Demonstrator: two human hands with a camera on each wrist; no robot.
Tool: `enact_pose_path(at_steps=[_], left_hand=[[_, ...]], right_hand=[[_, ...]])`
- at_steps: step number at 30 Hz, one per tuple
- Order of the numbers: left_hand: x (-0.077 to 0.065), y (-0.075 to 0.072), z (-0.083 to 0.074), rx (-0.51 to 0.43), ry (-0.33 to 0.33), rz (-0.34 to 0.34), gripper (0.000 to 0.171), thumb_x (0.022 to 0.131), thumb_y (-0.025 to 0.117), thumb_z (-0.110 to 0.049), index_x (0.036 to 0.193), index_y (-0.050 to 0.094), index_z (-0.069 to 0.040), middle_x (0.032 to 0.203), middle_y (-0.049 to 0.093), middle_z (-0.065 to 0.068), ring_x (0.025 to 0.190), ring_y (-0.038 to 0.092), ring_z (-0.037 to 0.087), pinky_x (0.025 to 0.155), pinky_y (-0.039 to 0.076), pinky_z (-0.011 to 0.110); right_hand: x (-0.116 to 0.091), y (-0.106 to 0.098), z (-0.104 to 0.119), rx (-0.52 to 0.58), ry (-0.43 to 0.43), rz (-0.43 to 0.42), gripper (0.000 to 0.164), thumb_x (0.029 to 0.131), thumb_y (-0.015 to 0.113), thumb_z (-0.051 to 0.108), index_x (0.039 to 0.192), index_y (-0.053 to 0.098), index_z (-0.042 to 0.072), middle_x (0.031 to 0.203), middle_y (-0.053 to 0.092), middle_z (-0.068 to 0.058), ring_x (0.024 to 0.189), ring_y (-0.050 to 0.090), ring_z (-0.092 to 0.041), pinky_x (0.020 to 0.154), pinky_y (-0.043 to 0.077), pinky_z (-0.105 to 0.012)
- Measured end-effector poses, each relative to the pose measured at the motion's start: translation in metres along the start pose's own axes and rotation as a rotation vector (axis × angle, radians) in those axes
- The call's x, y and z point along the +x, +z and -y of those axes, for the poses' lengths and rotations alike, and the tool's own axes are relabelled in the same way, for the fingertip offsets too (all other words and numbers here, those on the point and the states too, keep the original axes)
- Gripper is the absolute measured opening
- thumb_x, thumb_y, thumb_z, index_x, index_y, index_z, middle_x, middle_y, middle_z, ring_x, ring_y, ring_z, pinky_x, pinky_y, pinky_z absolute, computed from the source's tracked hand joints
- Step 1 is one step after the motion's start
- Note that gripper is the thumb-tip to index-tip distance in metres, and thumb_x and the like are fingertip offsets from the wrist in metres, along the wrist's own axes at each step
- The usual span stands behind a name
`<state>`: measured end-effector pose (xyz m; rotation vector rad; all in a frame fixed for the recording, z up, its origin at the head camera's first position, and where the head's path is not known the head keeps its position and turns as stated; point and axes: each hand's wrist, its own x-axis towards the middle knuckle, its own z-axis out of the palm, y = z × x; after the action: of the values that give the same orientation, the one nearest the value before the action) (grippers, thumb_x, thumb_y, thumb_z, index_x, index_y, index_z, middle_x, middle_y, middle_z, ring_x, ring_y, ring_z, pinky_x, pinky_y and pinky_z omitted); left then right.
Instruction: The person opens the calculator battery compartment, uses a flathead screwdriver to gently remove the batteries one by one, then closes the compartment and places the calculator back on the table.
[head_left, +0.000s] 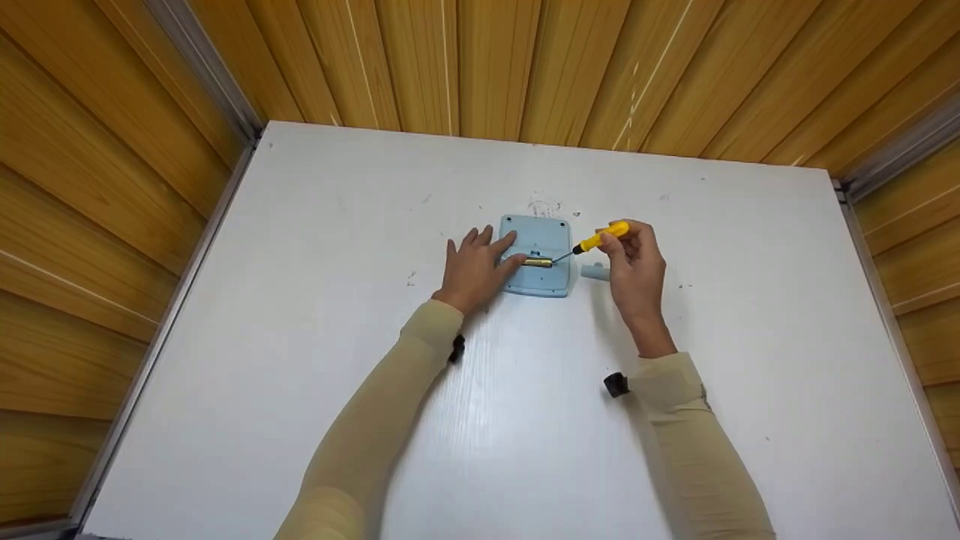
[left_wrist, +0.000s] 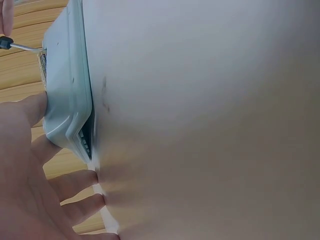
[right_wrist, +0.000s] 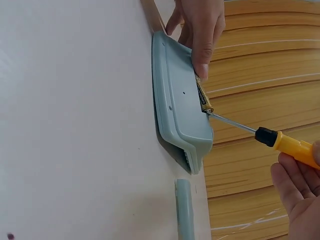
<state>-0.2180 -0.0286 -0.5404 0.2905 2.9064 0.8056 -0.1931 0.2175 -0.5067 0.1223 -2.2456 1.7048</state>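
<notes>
A light blue calculator (head_left: 536,282) lies face down on the white table, a few keys showing under its edge in the left wrist view. In its back sits a gold-and-black battery (right_wrist: 202,95). My left hand (head_left: 474,271) has its fingers spread; the thumb rests on the battery's left end and the index finger touches the calculator's back. My right hand (head_left: 637,274) pinches the yellow handle of a screwdriver (head_left: 604,236). The screwdriver's metal tip touches the battery's right end. Beside the calculator, partly behind the right hand, lies a light blue battery cover (head_left: 595,271).
The white table (head_left: 300,375) bears small dark marks around the calculator. Wood-patterned panels (head_left: 495,67) stand at the back and both sides. A black wrist camera (head_left: 616,385) sticks out from the right sleeve, and another (head_left: 457,348) from the left.
</notes>
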Motion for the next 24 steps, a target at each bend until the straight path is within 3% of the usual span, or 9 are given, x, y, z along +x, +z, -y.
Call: enact_pose_path(at_steps=[4, 11, 16, 24], left_hand=[[0.0, 0.0, 0.0, -0.011, -0.002, 0.0, 0.064, 0.108, 0.047, -0.063, 0.162, 0.047, -0.03, 0.169, 0.038, 0.011, 0.158, 0.027, 0.035, 0.125, 0.011, 0.067], [-0.002, 0.0, 0.0, -0.032, -0.009, -0.005, 0.063, 0.108, 0.048, -0.063, 0.162, 0.047, -0.03, 0.169, 0.037, 0.011, 0.159, 0.025, 0.035, 0.126, 0.01, 0.066], [-0.002, 0.0, -0.001, -0.038, -0.007, -0.013, 0.063, 0.107, 0.049, -0.062, 0.162, 0.047, -0.03, 0.169, 0.037, 0.012, 0.159, 0.026, 0.035, 0.125, 0.01, 0.066], [-0.001, 0.0, -0.002, -0.036, -0.017, -0.015, 0.063, 0.107, 0.049, -0.063, 0.161, 0.048, -0.03, 0.169, 0.038, 0.012, 0.159, 0.026, 0.035, 0.125, 0.009, 0.066]], right_hand=[[0.001, -0.003, -0.007, 0.101, 0.06, -0.032, 0.036, 0.108, 0.064, 0.013, 0.135, 0.053, -0.007, 0.124, 0.07, -0.014, 0.114, 0.069, -0.021, 0.101, 0.055, -0.031], [0.002, -0.008, -0.016, 0.163, 0.134, -0.067, 0.036, 0.108, 0.064, 0.016, 0.136, 0.053, -0.004, 0.127, 0.068, -0.019, 0.114, 0.07, -0.022, 0.1, 0.055, -0.031], [0.002, -0.008, -0.017, 0.17, 0.131, -0.068, 0.035, 0.108, 0.065, 0.018, 0.135, 0.054, -0.002, 0.127, 0.069, -0.017, 0.114, 0.07, -0.023, 0.1, 0.055, -0.03], [0.001, -0.007, -0.01, 0.132, 0.113, -0.061, 0.04, 0.107, 0.066, 0.017, 0.136, 0.052, -0.007, 0.125, 0.069, -0.016, 0.114, 0.07, -0.022, 0.1, 0.055, -0.029]])
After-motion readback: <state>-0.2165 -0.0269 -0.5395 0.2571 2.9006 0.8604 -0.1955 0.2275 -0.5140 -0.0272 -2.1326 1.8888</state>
